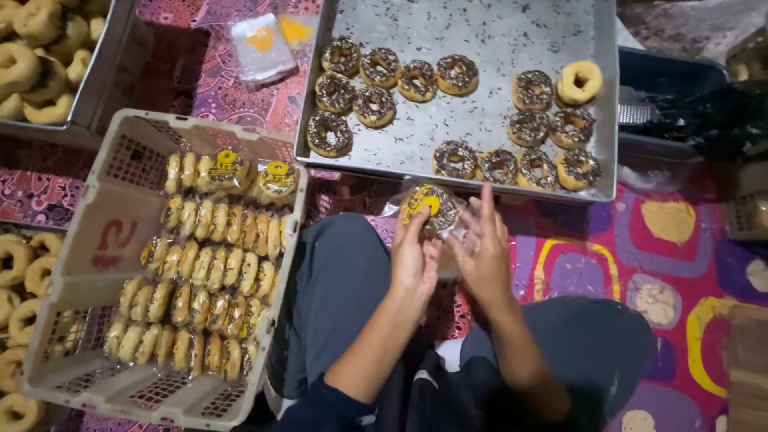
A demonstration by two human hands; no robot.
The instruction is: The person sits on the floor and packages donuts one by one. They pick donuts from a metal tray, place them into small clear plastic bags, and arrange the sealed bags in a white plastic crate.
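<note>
My left hand (pixel 414 260) and my right hand (pixel 483 252) are raised together over my lap, both closed on a clear plastic bag with a yellow label that holds a chocolate-sprinkled doughnut (pixel 432 206). Just beyond the hands lies a metal tray (pixel 496 36) with several sprinkled doughnuts (pixel 376 104) and one plain doughnut (pixel 579 81). To my left stands a white plastic crate (pixel 96 232) filled with rows of bagged doughnuts (pixel 204 264).
Trays of plain doughnuts (pixel 36 60) sit at the far left, with more plain doughnuts (pixel 16 296) lower down. A stack of empty clear bags (pixel 262 44) lies beside the metal tray. A dark bin (pixel 680 76) stands at right on the patterned mat (pixel 640 248).
</note>
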